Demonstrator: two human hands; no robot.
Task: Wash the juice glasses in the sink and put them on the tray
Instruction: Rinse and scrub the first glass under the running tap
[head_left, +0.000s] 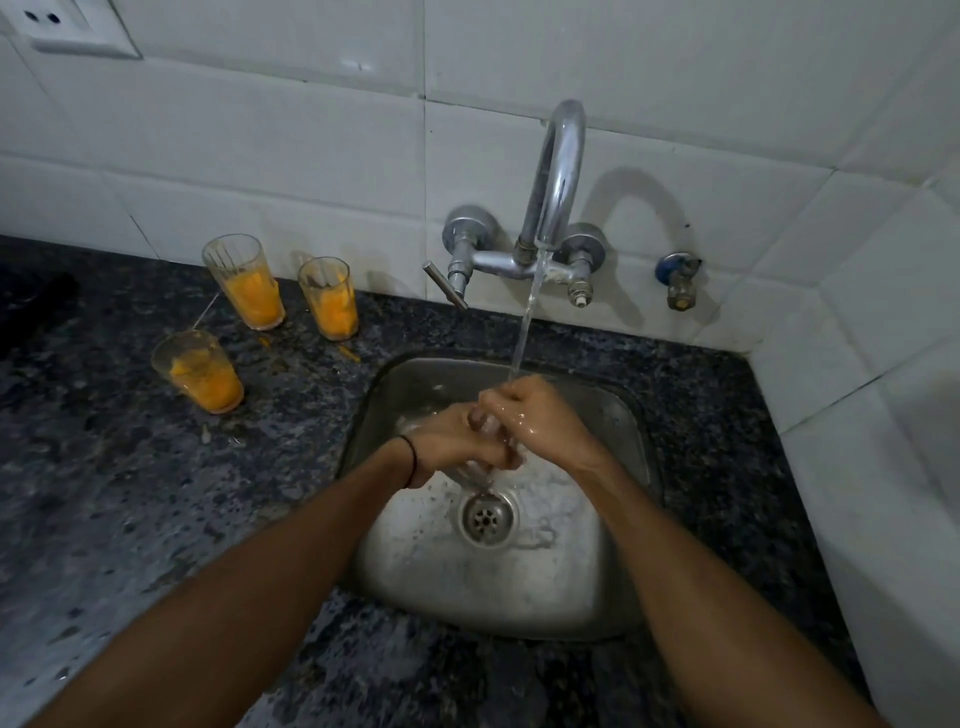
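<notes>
Left hand (452, 441) curled round clear drinking glass (475, 470), gripping it over square steel sink (571, 571), above drain. Right hand (540, 415) wet, fingers curled onto same glass from other side; glass mostly hidden. Water stream (524, 322) from curved chrome tap (558, 171) lands on right hand. On dark speckled stone counter (130, 493) left of sink, upright, orange-smeared: back-left glass (249, 286), back-right glass (330, 301), front glass (202, 374).

Three juice-smeared glasses (250, 291) upright left of sink (519, 597), fourth glass (475, 470) over it
</notes>
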